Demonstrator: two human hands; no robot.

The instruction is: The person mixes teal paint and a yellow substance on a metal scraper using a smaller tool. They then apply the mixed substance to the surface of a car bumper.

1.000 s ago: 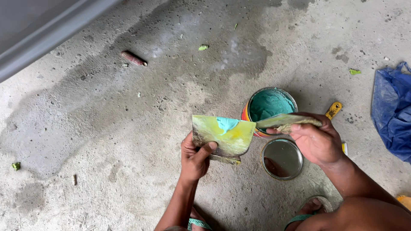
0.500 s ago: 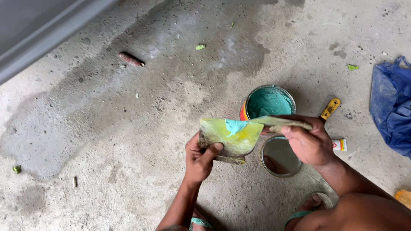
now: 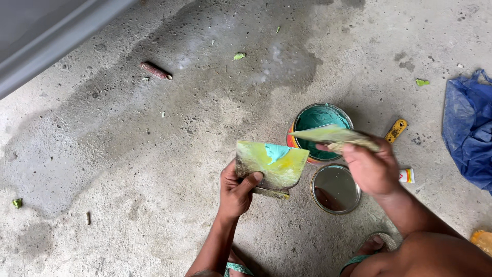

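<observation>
Head view, left to right. Your left hand (image 3: 237,191) pinches board (image 3: 271,165) by lower left corner, thumb on top, fingers curled under; teal dab sits at board's top edge. Board's long axis runs left-right, face tilted up. Your right hand (image 3: 371,169) closed round scraper (image 3: 335,136), blade pointing left, hovering over tin (image 3: 322,119), just right of dab. Lid (image 3: 335,189) on floor (image 3: 128,169) below tin. Right hand nearer tin.
</observation>
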